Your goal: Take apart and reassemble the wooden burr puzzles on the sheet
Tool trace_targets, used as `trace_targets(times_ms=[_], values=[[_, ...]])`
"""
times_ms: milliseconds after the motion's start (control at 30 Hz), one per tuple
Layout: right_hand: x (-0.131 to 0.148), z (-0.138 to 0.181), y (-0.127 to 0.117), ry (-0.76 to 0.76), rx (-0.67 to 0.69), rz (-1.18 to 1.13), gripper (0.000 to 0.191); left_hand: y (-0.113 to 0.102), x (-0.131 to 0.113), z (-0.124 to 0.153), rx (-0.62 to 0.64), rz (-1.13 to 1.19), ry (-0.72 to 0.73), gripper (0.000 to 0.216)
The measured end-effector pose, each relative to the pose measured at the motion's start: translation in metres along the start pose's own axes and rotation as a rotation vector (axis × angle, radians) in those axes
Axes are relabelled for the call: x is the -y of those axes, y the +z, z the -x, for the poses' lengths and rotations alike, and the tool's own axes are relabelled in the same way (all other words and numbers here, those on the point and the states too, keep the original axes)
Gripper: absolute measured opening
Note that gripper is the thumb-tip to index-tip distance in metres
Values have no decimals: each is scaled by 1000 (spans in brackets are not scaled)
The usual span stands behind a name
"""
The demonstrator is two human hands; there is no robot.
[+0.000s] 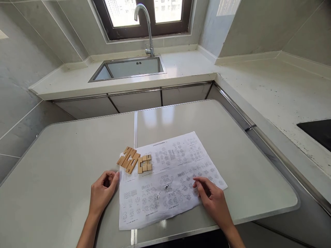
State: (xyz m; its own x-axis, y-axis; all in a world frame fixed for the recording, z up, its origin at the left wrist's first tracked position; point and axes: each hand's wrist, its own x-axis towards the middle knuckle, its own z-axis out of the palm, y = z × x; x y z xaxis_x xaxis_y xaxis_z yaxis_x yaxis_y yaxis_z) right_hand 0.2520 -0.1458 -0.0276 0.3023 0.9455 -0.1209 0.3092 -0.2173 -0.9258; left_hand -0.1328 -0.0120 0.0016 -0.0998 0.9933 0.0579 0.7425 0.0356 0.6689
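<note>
A printed sheet of diagrams (176, 172) lies flat on the grey table (64, 165). Several notched wooden puzzle bars (128, 159) lie side by side on the sheet's upper left corner, with a second small cluster of wooden pieces (144, 163) right beside them. My left hand (102, 191) rests at the sheet's left edge, fingers curled loosely with the thumb touching the paper, holding nothing. My right hand (210, 198) lies on the sheet's right part, fingers bent and fingertips pressing on the paper.
Beyond the table runs a white counter (186, 67) with a steel sink (129, 69) and a tall faucet (147, 27) under a window. The counter continues along the right wall, where a black hob (317, 132) shows at the edge.
</note>
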Motion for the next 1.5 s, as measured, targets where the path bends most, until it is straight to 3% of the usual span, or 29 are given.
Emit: trace_targets(times_ms=[733,1033,1200,1500], values=[[-2,2,3,15,-25,62,43,-2,-3,2,17,32,25,35],[0,3,5,2,-34,61,46,0,1,3,-41,-68,237,28],[-1,3,6,-25,-27,61,44,-1,-2,-10,-49,-191,334,33],[-3,1,4,-60,-20,91,47,0,-32,-48,30,-440,390,51]])
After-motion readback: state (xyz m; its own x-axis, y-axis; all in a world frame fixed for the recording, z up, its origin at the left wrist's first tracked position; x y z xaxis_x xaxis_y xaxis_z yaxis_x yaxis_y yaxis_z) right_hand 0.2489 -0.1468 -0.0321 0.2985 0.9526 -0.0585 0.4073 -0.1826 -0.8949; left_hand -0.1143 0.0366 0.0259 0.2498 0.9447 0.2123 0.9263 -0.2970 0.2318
